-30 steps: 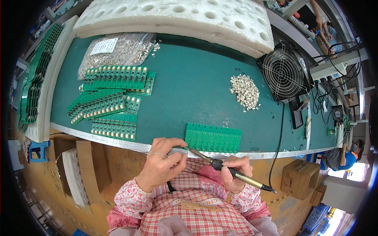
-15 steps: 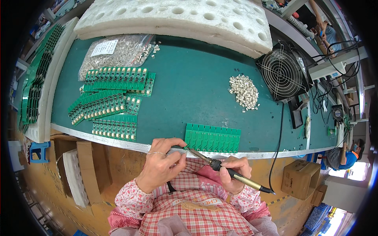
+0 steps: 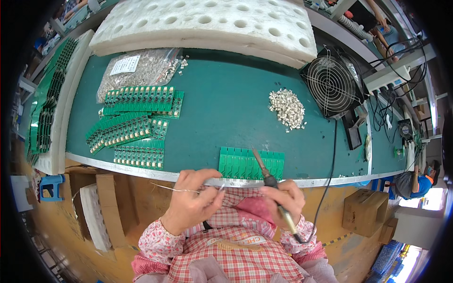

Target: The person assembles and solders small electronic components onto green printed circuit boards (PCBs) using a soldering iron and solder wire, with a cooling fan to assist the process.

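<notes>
Soldering iron (image 3: 269, 179) in my right hand (image 3: 288, 200), gripped like a pen; its metal tip points up and away over a green circuit board panel (image 3: 231, 162). Whether the tip touches the panel I cannot tell. The panel lies at the near edge of the bench with its plain green side up. Just left of it, my left hand (image 3: 191, 200) is closed in a pinch at the bench edge. A thin silvery solder wire (image 3: 165, 188) runs through its fingers and sticks out to the left.
Stacked circuit boards (image 3: 137, 101) lie left, by a bag of small metal parts (image 3: 141, 70). A loose pile of such parts (image 3: 287, 109) sits right, near a black fan (image 3: 332, 84). White foam (image 3: 203, 35) stands behind. The iron's cord (image 3: 333, 151) crosses the right side.
The iron has lifted away from my left fingertips and swung rightward, its tip now pointing upward. My left hand has shifted slightly, and the solder wire now sticks out leftward. The view has shifted a little.
</notes>
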Motion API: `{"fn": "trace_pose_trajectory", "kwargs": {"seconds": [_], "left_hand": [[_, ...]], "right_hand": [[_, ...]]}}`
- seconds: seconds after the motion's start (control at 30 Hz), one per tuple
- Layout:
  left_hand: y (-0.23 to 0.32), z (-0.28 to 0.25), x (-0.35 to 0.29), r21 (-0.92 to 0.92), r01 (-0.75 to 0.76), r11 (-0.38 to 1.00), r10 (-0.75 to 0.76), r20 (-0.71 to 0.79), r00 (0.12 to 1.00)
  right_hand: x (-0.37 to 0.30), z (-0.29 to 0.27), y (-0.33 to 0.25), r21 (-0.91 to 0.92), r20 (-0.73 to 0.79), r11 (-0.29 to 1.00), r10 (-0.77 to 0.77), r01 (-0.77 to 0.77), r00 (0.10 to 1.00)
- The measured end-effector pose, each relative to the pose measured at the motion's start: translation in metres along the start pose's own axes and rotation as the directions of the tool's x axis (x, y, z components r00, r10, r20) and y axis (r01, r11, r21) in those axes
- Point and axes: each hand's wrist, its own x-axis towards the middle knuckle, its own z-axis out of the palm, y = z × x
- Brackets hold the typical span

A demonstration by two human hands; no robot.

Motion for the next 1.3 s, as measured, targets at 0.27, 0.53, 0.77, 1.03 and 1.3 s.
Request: {"fn": "trace_pose_trajectory", "kwargs": {"seconds": [0.27, 0.53, 0.77, 1.03, 1.3], "left_hand": [[0.024, -0.003, -0.001, 0.09, -0.22, 0.971, 0.207, 0.14, 0.968], [-0.007, -0.012, 0.012, 0.173, 0.037, 0.984, -0.054, 0.093, 0.994], [-0.024, -0.004, 0.046, 0.018, -0.029, 0.999, 0.023, 0.247, 0.969], [-0.029, 0.001, 0.056, -0.197, 0.136, 0.971, -0.108, 0.147, 0.983], [-0.041, 0.013, 0.053, -0.749, 0.371, 0.549, -0.378, 0.173, 0.909]], "right_hand": [[-0.002, 0.011, -0.002, -0.039, 0.172, 0.978, -0.198, 0.207, 0.965], [0.009, -0.035, 0.04, -0.256, 0.12, 0.962, -0.069, 0.098, 0.99], [0.017, -0.041, 0.059, -0.078, 0.289, 0.994, -0.048, 0.073, 0.956], [0.021, -0.023, 0.053, 0.092, -0.038, 0.993, 0.074, -0.07, 0.997], [0.019, 0.009, 0.036, 0.476, -0.224, 0.825, 0.448, -0.304, 0.865]]}}
